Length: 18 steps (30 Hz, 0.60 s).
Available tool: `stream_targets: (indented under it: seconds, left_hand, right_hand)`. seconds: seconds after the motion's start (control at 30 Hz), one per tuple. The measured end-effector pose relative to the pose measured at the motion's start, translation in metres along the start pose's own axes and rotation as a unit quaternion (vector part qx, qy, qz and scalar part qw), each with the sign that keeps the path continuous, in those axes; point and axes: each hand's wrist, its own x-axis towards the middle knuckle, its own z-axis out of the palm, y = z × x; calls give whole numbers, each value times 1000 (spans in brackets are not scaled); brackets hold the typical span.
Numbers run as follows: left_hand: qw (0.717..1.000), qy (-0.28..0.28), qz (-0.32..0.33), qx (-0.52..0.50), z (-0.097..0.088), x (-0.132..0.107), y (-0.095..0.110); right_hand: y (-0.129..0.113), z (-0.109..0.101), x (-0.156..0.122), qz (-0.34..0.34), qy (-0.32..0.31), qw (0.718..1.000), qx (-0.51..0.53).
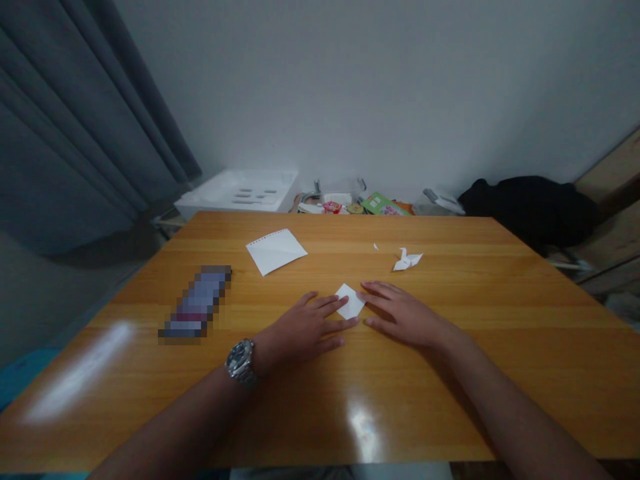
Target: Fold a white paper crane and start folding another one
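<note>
A small folded piece of white paper (349, 305) lies flat on the wooden table between my hands. My left hand (316, 328), with a metal watch (241, 360) on its wrist, rests palm down, fingers spread, the fingertips on the paper's left and near side. From the other side, my right hand (399, 311) reaches in with its fingers apart, fingertips at the paper's right edge. Farther back to the right stands a folded white paper crane (407, 259). A white sheet with a perforated edge (277, 251) lies at the back left.
A phone-like device with a blurred screen (197, 303) lies on the table (310, 413) at left. A tiny paper scrap (376, 247) is near the crane. Beyond the far edge are a white tray (240, 189), a green booklet (383, 204) and a black cloth item (530, 207).
</note>
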Motion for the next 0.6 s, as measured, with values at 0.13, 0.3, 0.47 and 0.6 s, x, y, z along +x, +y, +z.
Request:
stream_targets:
  seconds: [0.13, 0.3, 0.47, 0.6]
  left_hand:
    - [1000, 16, -17, -12, -2, 2, 5]
    - [997, 29, -14, -76, -7, 5, 5]
    - [992, 72, -38, -99, -5, 7, -6]
    - [992, 77, -67, -72, -3, 7, -12]
  right_hand:
    - [-7, -3, 3, -24, 11, 1000, 7]
    - [-8, 0, 5, -31, 2, 1000, -5]
    - [-6, 3, 6, -35, 20, 999, 15]
    - [-6, 4, 7, -37, 32, 998, 37]
